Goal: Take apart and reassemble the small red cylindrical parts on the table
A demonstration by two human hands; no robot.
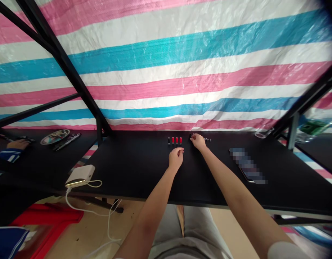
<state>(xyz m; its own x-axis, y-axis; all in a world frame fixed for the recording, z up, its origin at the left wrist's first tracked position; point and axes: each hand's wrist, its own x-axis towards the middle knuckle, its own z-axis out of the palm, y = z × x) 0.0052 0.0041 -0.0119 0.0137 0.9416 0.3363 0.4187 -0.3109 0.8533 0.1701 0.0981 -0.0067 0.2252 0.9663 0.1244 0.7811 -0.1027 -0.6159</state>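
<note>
Several small cylinders stand upright in a short row on the black table [128, 169]. At the row's left end is a black cylinder [169, 140] with a pale lower end; beside it are three red cylinders [176, 140], also pale at the bottom. Just in front of the row, my left hand [176, 158] is closed, fingertips pinched together, and I see nothing in it. To the right of the row, my right hand [198, 141] pinches a small black cylinder [191, 136], partly covered by the fingers. Small shiny pieces [207, 139] lie past this hand, partly hidden behind it.
A phone [247, 165] lies on the right; a clear cup [264, 132] rests near the back corner. At left is a white box [81, 175] with a cable. Black frame bars [74, 77] flank the table. Another person's hand [18, 144] is at the left table.
</note>
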